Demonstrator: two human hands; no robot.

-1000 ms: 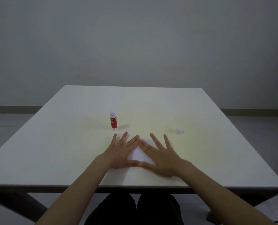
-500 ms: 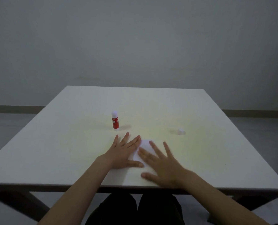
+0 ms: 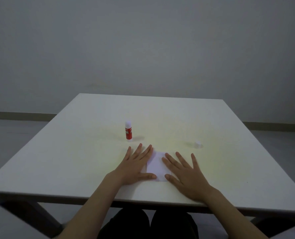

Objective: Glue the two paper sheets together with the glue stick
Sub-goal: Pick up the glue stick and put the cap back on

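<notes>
White paper (image 3: 158, 165) lies flat on the table (image 3: 74, 152), near the front edge, approx centre. It looks like one small square; whether two sheets are stacked there can't be told from the head view, since only one pale surface shows.

Left hand (image 3: 134, 167) is spread flat, palm down, fingers apart and pointing away from the body. Its index finger runs along the paper's left edge and the thumb crosses the near-left corner, so it overlaps that side. It grips nothing, just lies pressed flat.

Right hand (image 3: 186, 173) is also fully spread, palm down, fingers fanned. Its index finger and thumb lie at the paper's right edge; the rest of the hand is on bare table to the right. Nothing held here either. Between the two hands the middle of the paper shows uncovered.

Glue stick (image 3: 128, 131) stands upright on the table, beyond the left hand & a bit left of the paper, apart from both. Red body w/ white label text too small to read; the top end is white.

Small white cap (image 3: 197, 144) sits on the table to the far right of the paper, beyond the right hand's fingertips, well apart from the glue stick.

Table top is pale w/ a yellowish tint around the work area. Grey wall (image 3: 143, 49) behind. Dark trouser legs (image 3: 148, 225) show under the table's front edge.
</notes>
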